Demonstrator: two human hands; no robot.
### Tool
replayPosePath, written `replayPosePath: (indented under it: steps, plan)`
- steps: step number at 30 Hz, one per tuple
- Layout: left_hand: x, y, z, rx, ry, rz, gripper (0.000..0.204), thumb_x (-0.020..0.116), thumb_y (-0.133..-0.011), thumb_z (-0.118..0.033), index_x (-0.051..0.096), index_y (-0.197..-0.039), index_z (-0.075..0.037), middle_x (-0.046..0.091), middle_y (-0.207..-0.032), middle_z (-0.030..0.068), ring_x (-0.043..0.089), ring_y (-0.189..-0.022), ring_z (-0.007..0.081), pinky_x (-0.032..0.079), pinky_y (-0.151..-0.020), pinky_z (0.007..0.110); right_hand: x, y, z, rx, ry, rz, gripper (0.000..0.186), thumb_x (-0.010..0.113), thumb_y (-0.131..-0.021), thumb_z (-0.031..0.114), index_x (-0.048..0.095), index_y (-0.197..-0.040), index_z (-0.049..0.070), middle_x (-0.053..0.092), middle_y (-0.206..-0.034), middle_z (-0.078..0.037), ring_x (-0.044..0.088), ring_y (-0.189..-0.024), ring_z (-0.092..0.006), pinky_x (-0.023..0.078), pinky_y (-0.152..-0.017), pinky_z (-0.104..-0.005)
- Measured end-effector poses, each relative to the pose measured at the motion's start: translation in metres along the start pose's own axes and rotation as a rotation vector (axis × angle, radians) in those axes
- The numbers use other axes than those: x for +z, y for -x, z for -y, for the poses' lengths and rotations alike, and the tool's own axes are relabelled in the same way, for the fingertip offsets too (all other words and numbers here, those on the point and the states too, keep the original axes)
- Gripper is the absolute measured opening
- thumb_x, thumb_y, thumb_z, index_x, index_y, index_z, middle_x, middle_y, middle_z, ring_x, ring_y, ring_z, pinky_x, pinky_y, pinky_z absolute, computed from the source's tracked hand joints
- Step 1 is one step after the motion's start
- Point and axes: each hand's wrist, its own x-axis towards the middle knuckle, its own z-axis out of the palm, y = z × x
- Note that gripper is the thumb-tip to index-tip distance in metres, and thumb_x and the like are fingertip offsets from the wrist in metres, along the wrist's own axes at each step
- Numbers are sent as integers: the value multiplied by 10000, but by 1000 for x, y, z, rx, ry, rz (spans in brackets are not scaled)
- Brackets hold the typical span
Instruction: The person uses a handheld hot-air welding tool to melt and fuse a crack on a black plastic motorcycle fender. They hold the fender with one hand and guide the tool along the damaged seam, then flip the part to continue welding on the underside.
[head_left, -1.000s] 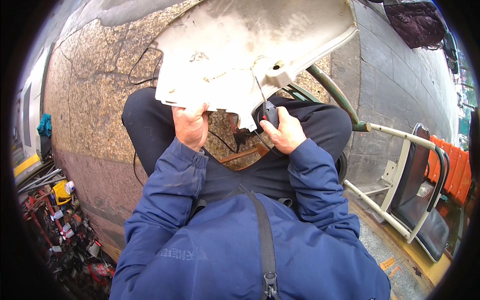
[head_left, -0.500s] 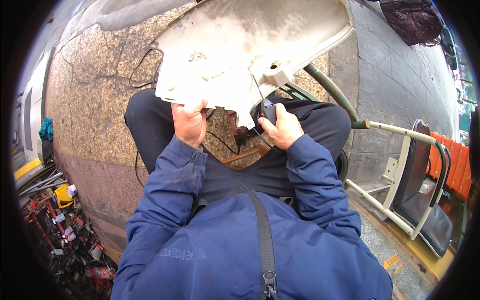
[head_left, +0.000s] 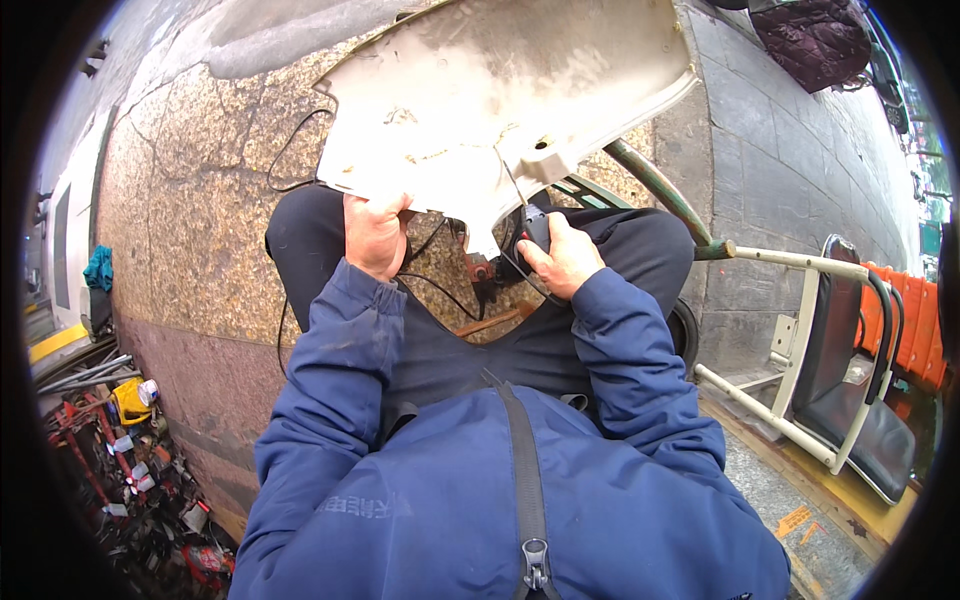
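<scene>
A large off-white moulded plastic panel (head_left: 430,130), scuffed with brown marks, tilts over my knees. My left hand (head_left: 376,235) is closed on its near left edge, thumb on top and fingers hidden beneath. In my right hand (head_left: 566,258) I grip a dark grey corded hand tool (head_left: 536,228) with a red switch. From it a thin rod (head_left: 511,178) reaches up over the panel beside a raised boss with a hole (head_left: 545,150). Whether the rod's tip touches the panel I cannot tell. Its black cord (head_left: 530,280) hangs below my hand.
Between my legs sits a reddish metal part (head_left: 482,270) near a wooden strip (head_left: 490,322). A green pole (head_left: 660,190) slants out at the right, next to a black seat on a cream frame (head_left: 822,350). Jumbled scrap (head_left: 140,470) lies lower left.
The view has shifted slightly. Both hands keep their grips, and the panel and the tool hold nearly the same position relative to each other.
</scene>
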Motion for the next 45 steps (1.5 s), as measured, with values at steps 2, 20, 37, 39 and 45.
replayPosePath:
  steps: [2,20,37,39,45]
  plan:
    - [4,-3,-3,-21,-64,-103,266,541,-820,112,612,-1011,-59,601,-921,3,609,-816,138,517,-760,307,0,-1,-2,-11,-2,-15,507,668,-927,402,496,-1122,-33,673,-946,-345,670,-929,-488,538,-832,-502]
    - [-23,-19,1,-84,-40,-65,278,569,-828,135,623,-1048,-27,638,-953,41,647,-894,189,536,-851,361,10,-13,-6,40,-83,-98,530,656,-914,415,567,-1181,-34,689,-976,-293,679,-951,-437,524,-850,-466]
    - [-23,-22,5,-77,-79,-53,359,564,-832,126,612,-1159,-15,646,-1052,54,652,-975,202,539,-897,370,5,-17,-5,52,-62,-23,576,628,-908,471,549,-1117,-60,674,-1003,-339,667,-979,-471,520,-885,-489]
    - [-23,-22,6,-57,-57,-22,374,564,-827,129,608,-1170,-12,645,-1053,57,652,-981,206,541,-899,374,4,-18,-4,48,-31,-24,579,624,-903,476,560,-1085,-70,674,-995,-339,667,-971,-473,521,-884,-493]
    - [-23,-24,4,-108,-116,-68,387,561,-822,129,600,-1182,-7,645,-1051,59,654,-975,205,542,-895,368,6,-21,-4,23,50,-87,570,613,-893,478,613,-960,-89,673,-966,-341,668,-952,-476,531,-871,-496]
